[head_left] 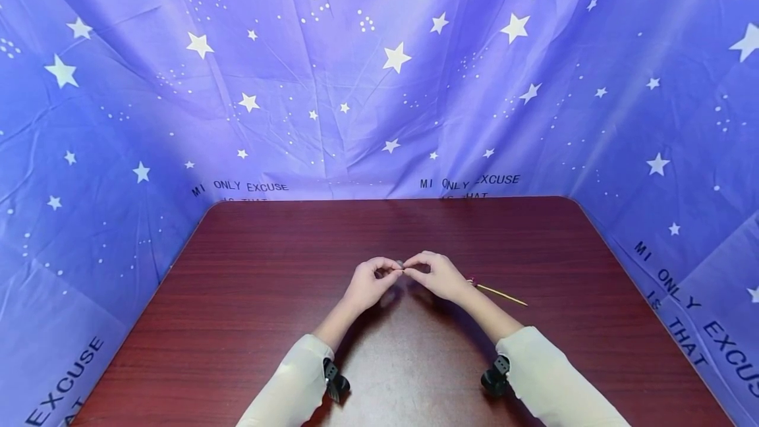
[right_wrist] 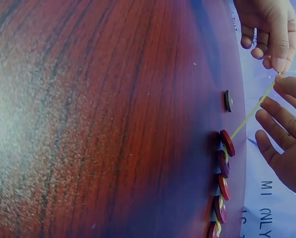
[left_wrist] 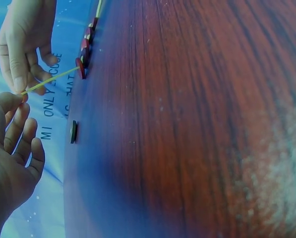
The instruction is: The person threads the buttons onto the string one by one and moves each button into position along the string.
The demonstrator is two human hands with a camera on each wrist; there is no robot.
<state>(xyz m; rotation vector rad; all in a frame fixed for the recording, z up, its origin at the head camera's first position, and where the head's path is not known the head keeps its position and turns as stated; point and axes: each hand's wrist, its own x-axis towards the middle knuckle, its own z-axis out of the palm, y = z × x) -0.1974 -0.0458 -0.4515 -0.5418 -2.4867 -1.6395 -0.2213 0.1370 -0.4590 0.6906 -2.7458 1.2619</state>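
My left hand [head_left: 370,283] and right hand [head_left: 437,275] meet fingertip to fingertip over the middle of the table. Between them, thumbs and fingers pinch the end of a thin yellow cord [right_wrist: 252,111]. From there the cord slants down to a row of red and dark red buttons [right_wrist: 224,187] threaded on it, lying on the tabletop. In the head view, the right wrist mostly covers this row, and the cord's yellow tail [head_left: 503,294] sticks out to the right. A separate dark button [left_wrist: 74,132] stands apart from the row, close to the hands.
The dark red wood-grain table [head_left: 267,236] spreads around both hands, with its rounded far edge behind them. Purple cloth [head_left: 332,84] with white stars and lettering hangs at the back and both sides. Black wrist cameras [head_left: 335,381] sit at the cream sleeves [head_left: 290,381].
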